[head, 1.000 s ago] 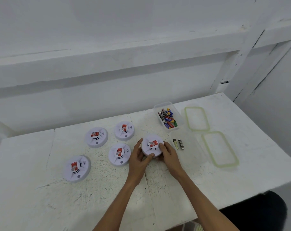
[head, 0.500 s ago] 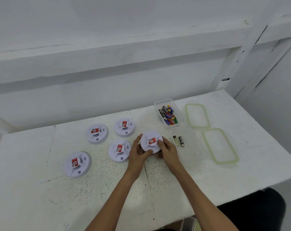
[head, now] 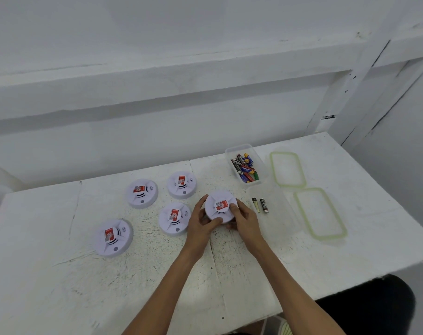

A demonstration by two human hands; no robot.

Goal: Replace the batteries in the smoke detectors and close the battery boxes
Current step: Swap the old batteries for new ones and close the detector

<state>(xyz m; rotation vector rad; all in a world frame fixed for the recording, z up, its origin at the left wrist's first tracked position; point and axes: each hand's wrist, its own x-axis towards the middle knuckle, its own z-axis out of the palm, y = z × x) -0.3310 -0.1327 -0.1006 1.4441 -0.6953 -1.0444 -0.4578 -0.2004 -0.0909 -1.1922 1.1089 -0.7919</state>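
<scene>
White scuffed table (head: 60, 286), white wall behind. Four smoke detectors (head: 141, 193) lie face up on the left and none shows an open battery box, so I can't tell which are done. The held detector (head: 220, 206) is mid-table, also face up. The left hand (head: 200, 226) curls round its left rim and the right hand (head: 244, 221) grips the right rim, both closed snug. Two loose batteries (head: 264, 205) lie just right and the battery tub (head: 229, 153) is behind them. Likely early: flipping, swapping and closing are left.

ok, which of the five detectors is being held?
The rightmost detector, nearest the two loose batteries: left hand and right hand both grip its rim. The other four lie untouched on the table.
</scene>
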